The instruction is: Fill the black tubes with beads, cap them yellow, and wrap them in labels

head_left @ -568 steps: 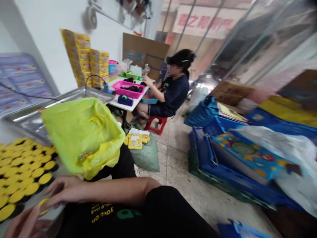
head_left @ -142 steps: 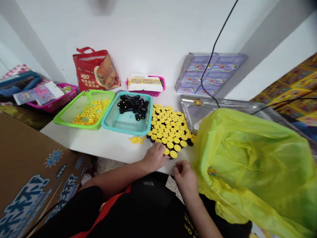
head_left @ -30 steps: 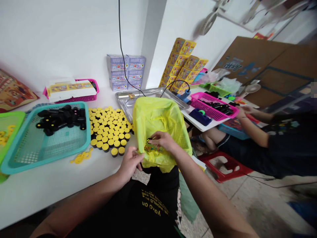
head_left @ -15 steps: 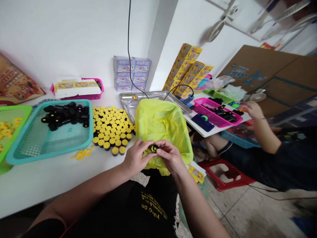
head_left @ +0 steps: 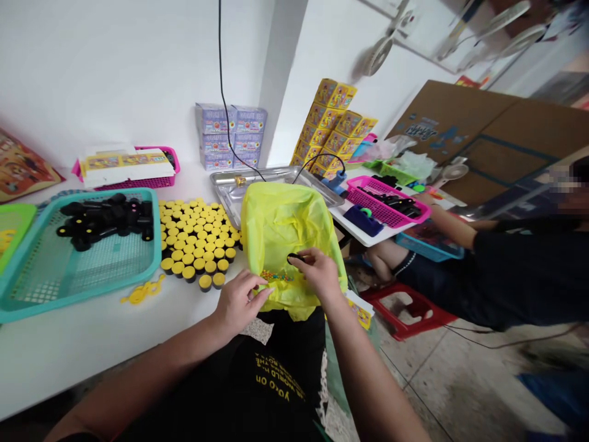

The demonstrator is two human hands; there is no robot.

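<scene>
While the right hand [head_left: 321,276] grips a round black disc [head_left: 293,258], the left hand [head_left: 238,302], grip unclear, meets the yellow plastic bag's [head_left: 289,202] seven-o'clock edge.

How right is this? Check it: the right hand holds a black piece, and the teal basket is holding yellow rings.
One thing is wrong: the teal basket holds black parts, as the head view shows. The right hand does hold a black piece.

Small workshop: parts basket [head_left: 99,269], stacked yellow boxes [head_left: 318,126], seated co-worker [head_left: 519,264].
</scene>
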